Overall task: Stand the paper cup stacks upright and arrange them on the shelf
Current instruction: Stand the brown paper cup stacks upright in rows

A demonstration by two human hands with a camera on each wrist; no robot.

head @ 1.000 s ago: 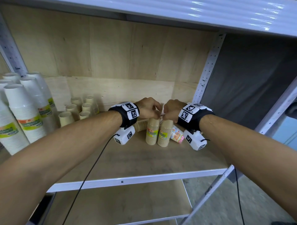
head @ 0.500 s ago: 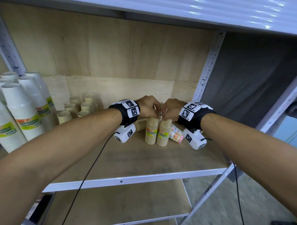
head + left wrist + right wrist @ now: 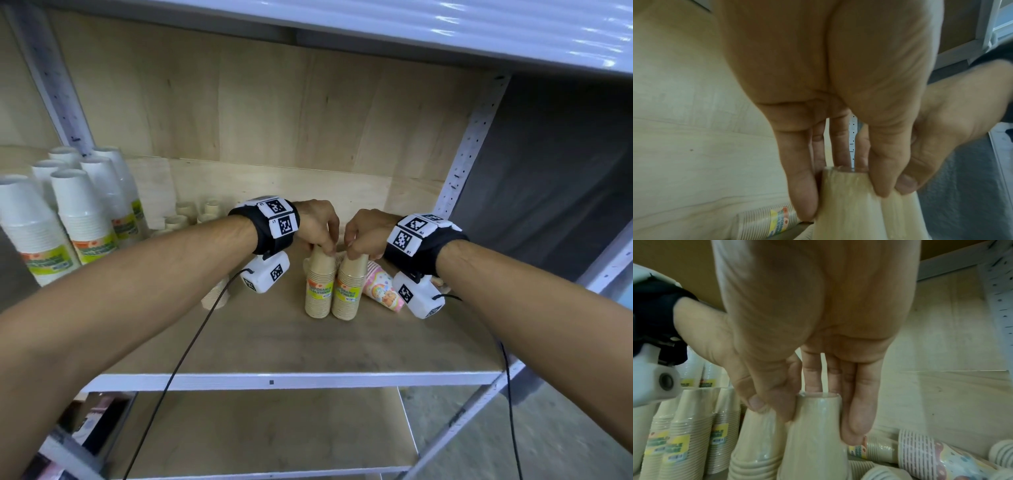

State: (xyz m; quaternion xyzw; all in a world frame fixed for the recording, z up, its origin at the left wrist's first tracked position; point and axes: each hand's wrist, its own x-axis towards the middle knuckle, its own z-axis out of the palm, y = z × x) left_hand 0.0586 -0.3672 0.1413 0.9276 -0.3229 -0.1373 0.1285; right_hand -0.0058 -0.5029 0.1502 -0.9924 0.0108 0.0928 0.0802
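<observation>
Two tan paper cup stacks stand upright side by side, mouths down, mid-shelf: the left stack and the right stack. My left hand grips the left stack's top, fingers curled round it. My right hand grips the right stack's top, with its fingers down the side. A patterned cup stack lies on its side just right of them. Another tan stack lies on its side to the left.
Tall white cup stacks stand at the shelf's left end, and small tan stacks stand behind my left forearm. More lying stacks sit by the back wall. A perforated metal upright bounds the right. The shelf board is bare in front.
Both hands stay on the tops of the two upright tan stacks. The stacks have barely shifted; the view has drifted slightly.
</observation>
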